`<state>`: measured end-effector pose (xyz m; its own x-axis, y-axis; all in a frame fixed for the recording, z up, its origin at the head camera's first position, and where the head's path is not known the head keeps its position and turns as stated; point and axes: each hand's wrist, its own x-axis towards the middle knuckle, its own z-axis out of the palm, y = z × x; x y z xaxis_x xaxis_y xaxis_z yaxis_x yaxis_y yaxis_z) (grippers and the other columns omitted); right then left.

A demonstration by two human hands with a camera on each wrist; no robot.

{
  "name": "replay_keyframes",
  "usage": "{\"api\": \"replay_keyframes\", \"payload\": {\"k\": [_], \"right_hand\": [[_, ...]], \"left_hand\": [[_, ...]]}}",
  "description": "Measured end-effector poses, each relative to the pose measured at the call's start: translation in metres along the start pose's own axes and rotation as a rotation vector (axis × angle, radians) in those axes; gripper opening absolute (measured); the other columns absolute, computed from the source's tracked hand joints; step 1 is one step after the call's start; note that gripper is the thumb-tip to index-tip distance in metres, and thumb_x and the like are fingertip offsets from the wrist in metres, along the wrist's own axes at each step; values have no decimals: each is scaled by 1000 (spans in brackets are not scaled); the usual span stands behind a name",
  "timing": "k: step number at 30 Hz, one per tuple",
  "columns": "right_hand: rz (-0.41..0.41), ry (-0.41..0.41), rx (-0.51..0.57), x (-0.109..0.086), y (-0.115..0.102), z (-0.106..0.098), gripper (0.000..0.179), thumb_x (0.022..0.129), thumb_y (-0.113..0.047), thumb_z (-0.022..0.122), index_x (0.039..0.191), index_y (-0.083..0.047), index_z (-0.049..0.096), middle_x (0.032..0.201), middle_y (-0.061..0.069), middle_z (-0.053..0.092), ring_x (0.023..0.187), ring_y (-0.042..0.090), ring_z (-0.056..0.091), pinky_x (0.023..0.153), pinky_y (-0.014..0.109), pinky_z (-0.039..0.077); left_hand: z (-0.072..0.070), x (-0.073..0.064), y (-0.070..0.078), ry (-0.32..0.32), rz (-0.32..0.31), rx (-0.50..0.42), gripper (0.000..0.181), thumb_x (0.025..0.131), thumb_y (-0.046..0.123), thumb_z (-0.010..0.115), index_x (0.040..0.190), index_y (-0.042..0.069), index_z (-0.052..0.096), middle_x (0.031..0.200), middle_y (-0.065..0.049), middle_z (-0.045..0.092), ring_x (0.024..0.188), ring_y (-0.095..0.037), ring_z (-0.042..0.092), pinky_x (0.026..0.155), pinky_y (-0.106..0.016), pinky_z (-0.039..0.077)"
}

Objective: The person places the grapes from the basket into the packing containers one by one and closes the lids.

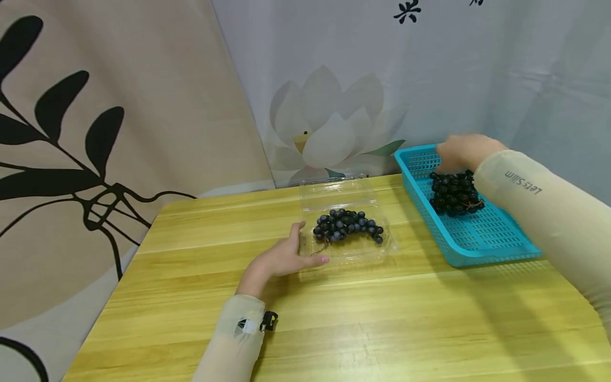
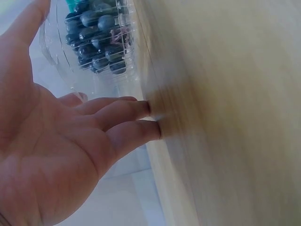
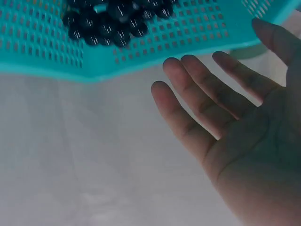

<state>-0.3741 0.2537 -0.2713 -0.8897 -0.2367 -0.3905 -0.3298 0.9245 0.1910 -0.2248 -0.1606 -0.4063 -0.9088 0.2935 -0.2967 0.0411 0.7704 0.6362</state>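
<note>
A bunch of dark grapes (image 1: 347, 225) lies in a clear plastic clamshell box (image 1: 341, 258), whose lid (image 1: 336, 195) is folded back. My left hand (image 1: 284, 255) is at the box's left side, thumb and fingers spread; its fingertips touch the wooden table in the left wrist view. Over the far part of a blue plastic basket (image 1: 420, 204) is my right hand (image 1: 465, 151). In the right wrist view its fingers are extended, with nothing between them. Another bunch of dark grapes (image 1: 453, 195) sits in the basket, partly hidden by the right forearm.
The wooden table (image 1: 200, 239) carries the box near its back edge and the basket at the right. Behind it hangs a curtain (image 1: 191, 106) printed with leaves and a flower. My right sleeve (image 1: 539, 212) crosses above the basket's right side.
</note>
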Motion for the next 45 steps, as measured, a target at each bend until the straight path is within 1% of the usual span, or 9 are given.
{"api": "replay_keyframes", "payload": {"k": [5,7,9,18,23,31,36,40,45], "right_hand": [[12,-22,55,14,5,23,62,108,-33,59,147,14,49,147,41,52,128,55,58,104,66,51],[25,-32,70,18,6,32,74,107,-36,60,154,17,39,155,45,40,138,61,47,111,71,46],[31,-44,86,22,7,40,81,107,-39,61,156,19,33,158,47,34,142,64,41,115,72,42],[49,-56,139,28,16,65,107,100,-61,65,161,17,22,159,47,32,141,65,40,113,77,39],[73,-62,153,27,19,73,110,100,-61,66,161,17,19,158,47,32,140,64,42,113,77,39],[70,-43,151,22,24,83,111,98,-59,70,162,17,19,160,48,29,142,66,38,113,78,38],[69,-49,181,20,28,88,116,96,-58,73,163,15,13,159,47,31,140,66,40,110,78,39],[35,-53,222,19,35,93,114,92,-52,80,163,13,19,157,46,37,137,66,44,105,76,44],[-69,-108,290,14,39,91,104,88,-33,87,160,12,27,155,44,40,135,65,46,98,67,53]], "left_hand": [[1,0,2,1,5,-11,121,90,68,75,172,24,-3,168,-30,37,155,-46,41,128,-60,36],[1,0,2,3,5,-11,120,91,66,75,172,23,-3,168,-30,36,155,-46,41,128,-60,36],[1,0,2,4,6,-7,120,91,66,74,172,23,-2,168,-30,37,154,-46,42,127,-60,37],[0,-1,2,5,-10,-8,120,90,67,75,172,25,-2,170,-29,34,155,-46,40,128,-60,36],[1,-1,3,-1,-9,-9,122,89,70,75,172,25,-2,170,-29,34,156,-45,40,128,-60,35],[2,-1,5,0,-4,-12,121,90,69,75,172,23,-1,170,-29,34,156,-46,40,128,-61,35],[4,1,5,-2,-2,-23,121,90,67,75,172,22,-1,170,-30,34,156,-46,38,128,-61,34],[5,1,5,-4,-4,-23,121,90,68,75,172,24,-1,170,-30,34,157,-46,37,129,-61,34],[4,2,6,-8,-2,-22,120,90,67,75,172,23,-1,170,-29,33,158,-46,36,129,-61,33]]}}
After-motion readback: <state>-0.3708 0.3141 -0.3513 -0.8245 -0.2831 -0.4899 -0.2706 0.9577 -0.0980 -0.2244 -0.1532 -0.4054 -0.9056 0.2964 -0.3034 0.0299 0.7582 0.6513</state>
